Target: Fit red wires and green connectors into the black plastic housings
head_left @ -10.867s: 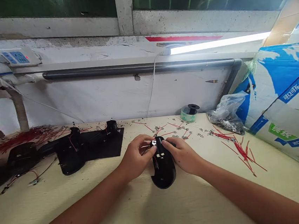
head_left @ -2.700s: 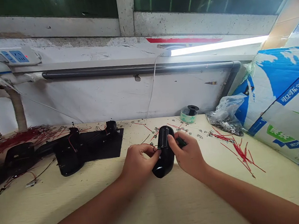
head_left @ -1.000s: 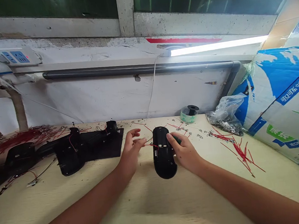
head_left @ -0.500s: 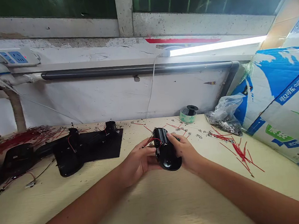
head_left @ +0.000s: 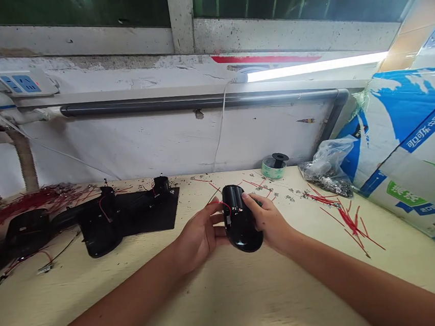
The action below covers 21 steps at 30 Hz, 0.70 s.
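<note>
Just below the frame's centre in the head view, the right hand (head_left: 272,223) grips a black casing (head_left: 244,236) by its right edge; the left hand (head_left: 201,233) curves against the left edge, near a red wire (head_left: 225,204); whether it pinches anything I cannot tell.

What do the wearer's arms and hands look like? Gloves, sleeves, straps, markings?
Left hand and right hand are both bare, no gloves. Left forearm and right forearm are uncovered as far as the frame shows, no sleeves in view. No watch, wristband or cable visible on either. Some fingers are partly hidden, so rings can't be fully ruled out.
</note>
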{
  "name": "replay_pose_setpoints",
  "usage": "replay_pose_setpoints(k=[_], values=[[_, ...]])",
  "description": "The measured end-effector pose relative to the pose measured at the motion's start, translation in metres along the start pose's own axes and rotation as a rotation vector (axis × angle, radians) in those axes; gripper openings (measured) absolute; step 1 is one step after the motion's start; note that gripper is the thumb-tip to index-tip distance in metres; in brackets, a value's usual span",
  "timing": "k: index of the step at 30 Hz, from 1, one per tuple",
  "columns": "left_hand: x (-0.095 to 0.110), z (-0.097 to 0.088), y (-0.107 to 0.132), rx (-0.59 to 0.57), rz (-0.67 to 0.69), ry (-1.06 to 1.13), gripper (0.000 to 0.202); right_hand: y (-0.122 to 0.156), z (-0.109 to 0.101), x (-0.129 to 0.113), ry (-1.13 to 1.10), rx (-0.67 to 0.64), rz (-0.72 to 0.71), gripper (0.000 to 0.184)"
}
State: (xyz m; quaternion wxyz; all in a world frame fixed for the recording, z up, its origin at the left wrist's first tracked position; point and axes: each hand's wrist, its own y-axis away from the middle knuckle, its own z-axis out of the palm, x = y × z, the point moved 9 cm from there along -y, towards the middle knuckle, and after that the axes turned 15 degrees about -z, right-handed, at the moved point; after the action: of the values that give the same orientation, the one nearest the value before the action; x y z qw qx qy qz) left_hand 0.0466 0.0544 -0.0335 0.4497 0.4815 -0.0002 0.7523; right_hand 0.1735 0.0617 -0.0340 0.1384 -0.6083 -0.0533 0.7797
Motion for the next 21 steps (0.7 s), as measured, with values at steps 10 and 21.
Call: replay_pose_setpoints(k=[10,21], values=[[-0.006,-0.003,-0.002,0.058,0.017,-0.038,0.022,0.005,0.005,-0.011,0.222,-0.081,-0.077,0.044],[-0.004,-0.006,-0.004,0.074,0.034,-0.031,0.028,-0.005,-0.012,-0.021,0.145,0.008,-0.226,0.032]])
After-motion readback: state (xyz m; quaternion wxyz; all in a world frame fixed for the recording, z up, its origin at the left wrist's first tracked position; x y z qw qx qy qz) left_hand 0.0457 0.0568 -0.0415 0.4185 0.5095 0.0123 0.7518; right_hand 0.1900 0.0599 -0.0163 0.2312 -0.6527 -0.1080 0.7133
